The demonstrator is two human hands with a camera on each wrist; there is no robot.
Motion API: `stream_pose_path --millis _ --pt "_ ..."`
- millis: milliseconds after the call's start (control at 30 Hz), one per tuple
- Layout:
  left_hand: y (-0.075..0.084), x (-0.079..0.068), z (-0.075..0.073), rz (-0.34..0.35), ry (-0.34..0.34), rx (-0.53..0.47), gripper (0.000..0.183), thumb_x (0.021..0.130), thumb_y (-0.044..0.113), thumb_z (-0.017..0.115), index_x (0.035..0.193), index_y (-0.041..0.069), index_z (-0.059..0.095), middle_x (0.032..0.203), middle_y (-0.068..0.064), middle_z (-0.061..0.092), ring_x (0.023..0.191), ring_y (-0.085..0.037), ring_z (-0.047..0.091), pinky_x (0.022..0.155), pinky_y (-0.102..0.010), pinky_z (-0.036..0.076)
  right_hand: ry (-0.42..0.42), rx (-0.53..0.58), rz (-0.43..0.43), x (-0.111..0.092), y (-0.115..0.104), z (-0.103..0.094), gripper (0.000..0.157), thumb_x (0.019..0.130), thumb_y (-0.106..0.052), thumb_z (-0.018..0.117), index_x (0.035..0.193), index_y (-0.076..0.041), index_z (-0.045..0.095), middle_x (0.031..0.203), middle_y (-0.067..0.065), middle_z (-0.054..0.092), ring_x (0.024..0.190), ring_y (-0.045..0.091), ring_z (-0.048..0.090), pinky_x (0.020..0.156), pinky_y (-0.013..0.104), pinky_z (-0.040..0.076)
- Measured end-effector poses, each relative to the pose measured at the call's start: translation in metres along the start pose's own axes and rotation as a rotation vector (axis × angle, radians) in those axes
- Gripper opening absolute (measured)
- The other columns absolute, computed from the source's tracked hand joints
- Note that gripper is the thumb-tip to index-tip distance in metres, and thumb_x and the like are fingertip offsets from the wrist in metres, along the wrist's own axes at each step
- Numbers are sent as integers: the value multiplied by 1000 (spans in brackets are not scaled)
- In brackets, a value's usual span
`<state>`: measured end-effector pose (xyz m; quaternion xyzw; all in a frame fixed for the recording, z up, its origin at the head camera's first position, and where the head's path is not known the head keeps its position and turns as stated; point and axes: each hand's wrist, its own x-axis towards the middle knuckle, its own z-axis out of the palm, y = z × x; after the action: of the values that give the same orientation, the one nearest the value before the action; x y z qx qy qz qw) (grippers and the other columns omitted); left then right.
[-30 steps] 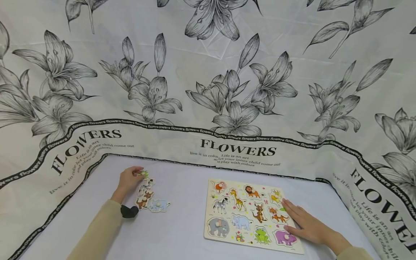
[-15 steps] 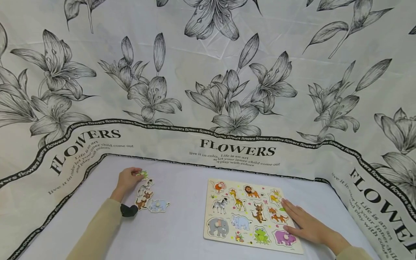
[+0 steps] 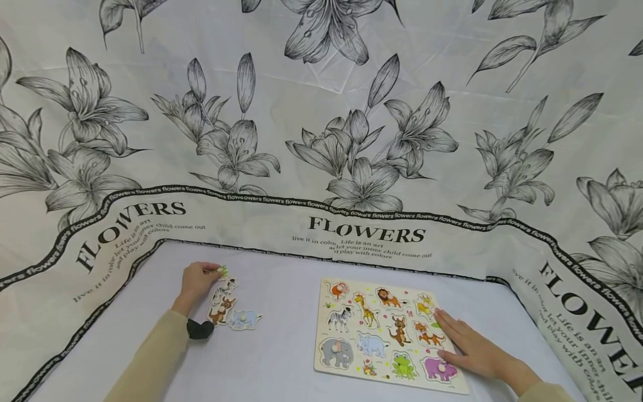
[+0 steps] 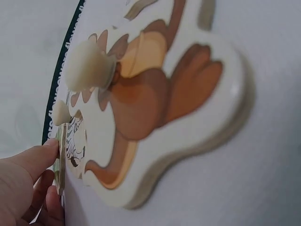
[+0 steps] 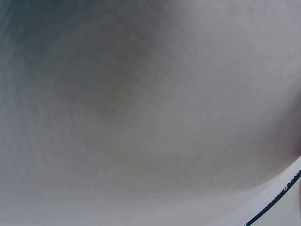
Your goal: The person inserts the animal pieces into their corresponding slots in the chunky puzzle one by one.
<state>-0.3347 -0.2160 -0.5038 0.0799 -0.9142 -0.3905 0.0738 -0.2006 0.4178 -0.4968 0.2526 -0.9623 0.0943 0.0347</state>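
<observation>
My left hand (image 3: 197,283) pinches a green frog puzzle piece (image 3: 223,271) between thumb and fingers. In the left wrist view the frog piece (image 4: 60,162) is seen nearly edge-on. Just below it on the cloth lie a zebra piece (image 3: 224,289), a brown kangaroo piece (image 3: 221,311) with a round knob, and a blue rhino piece (image 3: 244,319). My right hand (image 3: 472,346) rests with fingers extended on the right edge of the wooden animal puzzle board (image 3: 351,357). The right wrist view is a grey blur.
A black wrist strap or camera (image 3: 200,329) sits at my left wrist, close to the kangaroo piece. White cloth (image 3: 251,363) covers the surface. A flower-printed curtain (image 3: 271,223) encloses the back and sides.
The frog piece in my left fingers looks narrower, as if tilted, and the hand has shifted very slightly. My right hand stays on the board.
</observation>
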Motion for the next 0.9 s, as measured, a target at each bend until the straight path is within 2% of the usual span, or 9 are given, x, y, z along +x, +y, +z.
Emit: stream_pose_path --millis 167,500,667,900 --pt "1 -1 1 4 19 7 25 88 15 67 107 -2 69 98 -18 69 81 -23 56 66 -27 39 17 -4 -18 0 0 0 75 92 -43 59 147 -1 33 149 25 36 134 -23 -10 103 -2 -8" --pt "1 -5 -2 35 45 21 24 88 15 67 106 -1 70 102 -19 69 85 -26 59 70 -30 42 21 -17 -22 0 0 0 75 92 -44 58 148 -2 32 150 23 36 134 -22 -10 104 -1 -8" --pt "2 -6 -5 57 60 23 24 88 15 67 106 -2 70 100 -19 69 81 -24 58 66 -28 41 16 -19 -20 0 -1 0 75 92 -44 58 147 -1 33 150 24 36 134 -23 -10 104 -1 -8" --pt "8 -9 -7 70 85 20 25 88 15 67 107 -1 70 101 -18 68 81 -23 56 66 -27 39 11 -8 -15 0 -1 -1 75 92 -44 58 147 0 33 149 25 36 133 -23 -11 103 -1 -9"
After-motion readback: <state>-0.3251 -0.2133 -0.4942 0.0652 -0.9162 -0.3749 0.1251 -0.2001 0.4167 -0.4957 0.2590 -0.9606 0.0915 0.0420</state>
